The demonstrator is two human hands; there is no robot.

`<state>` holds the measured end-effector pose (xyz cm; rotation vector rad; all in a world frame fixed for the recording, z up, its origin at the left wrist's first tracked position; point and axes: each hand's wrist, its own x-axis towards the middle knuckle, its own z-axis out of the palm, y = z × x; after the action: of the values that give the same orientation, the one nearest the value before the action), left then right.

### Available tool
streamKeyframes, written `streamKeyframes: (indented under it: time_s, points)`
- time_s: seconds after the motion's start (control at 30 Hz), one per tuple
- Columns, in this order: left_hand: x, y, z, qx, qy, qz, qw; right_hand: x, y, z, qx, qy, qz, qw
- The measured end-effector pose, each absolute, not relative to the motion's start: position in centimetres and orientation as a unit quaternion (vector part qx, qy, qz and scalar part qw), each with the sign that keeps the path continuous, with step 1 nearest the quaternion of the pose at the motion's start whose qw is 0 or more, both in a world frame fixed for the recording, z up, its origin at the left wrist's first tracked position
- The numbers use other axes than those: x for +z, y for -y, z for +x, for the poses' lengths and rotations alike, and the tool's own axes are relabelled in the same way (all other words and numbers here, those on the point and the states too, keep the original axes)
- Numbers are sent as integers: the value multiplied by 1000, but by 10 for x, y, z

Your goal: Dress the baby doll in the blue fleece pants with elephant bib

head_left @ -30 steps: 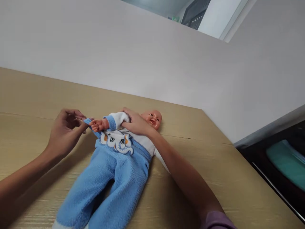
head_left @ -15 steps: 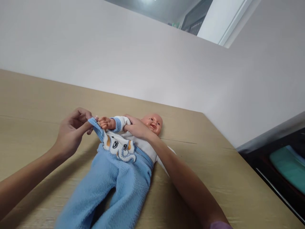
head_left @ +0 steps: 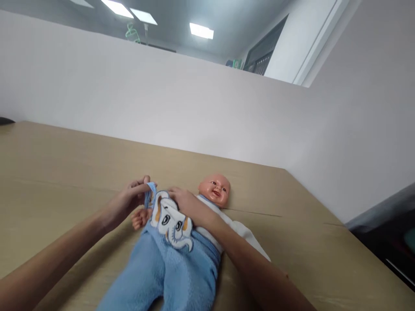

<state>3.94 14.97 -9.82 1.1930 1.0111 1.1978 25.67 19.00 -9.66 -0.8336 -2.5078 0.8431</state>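
Note:
A baby doll (head_left: pixel 214 189) lies on its back on the wooden table (head_left: pixel 65 164), head away from me. It wears a white top and light blue fleece dungarees (head_left: pixel 175 268) with an elephant bib (head_left: pixel 170 219). My left hand (head_left: pixel 129 199) pinches the blue strap (head_left: pixel 149 193) at the bib's top corner, fingers closed on it. The doll's small hand (head_left: pixel 140 219) pokes out just below. My right hand (head_left: pixel 186 204) rests on the doll's chest and shoulder beside the bib, its fingers curled onto the cloth.
A white partition wall (head_left: pixel 194 108) runs along the table's far edge. A dark surface (head_left: pixel 385 242) lies off the table's right edge. A small dark object (head_left: pixel 5 121) sits at the far left of the table.
The view has tilted up. My left hand has drawn the strap up and right over the doll's arm, so the doll's hand now sits below the strap. My right hand stays on the chest.

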Motion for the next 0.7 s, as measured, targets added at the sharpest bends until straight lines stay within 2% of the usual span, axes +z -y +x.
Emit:
streamKeyframes:
  time_s: [0.13, 0.23, 0.43, 0.5, 0.63, 0.7]
  points:
    - [-124, -165, 35, 462, -456, 527, 549, -98, -188, 259, 338, 882, -249, 215]
    - [-135, -174, 29, 440, -462, 551, 538, -95, -189, 265, 450, 831, -236, 225]
    - [-116, -167, 21, 390, -463, 602, 521, -85, -180, 261, 652, 669, -293, 201]
    - [-100, -158, 20, 360, -471, 619, 516, -76, -173, 254, 618, 674, -354, 197]
    - [-77, -138, 20, 285, -489, 663, 490, -57, -170, 233, 393, 767, -480, 165]
    - [-77, -132, 20, 312, -493, 679, 445, -51, -172, 224, 342, 783, -498, 152]
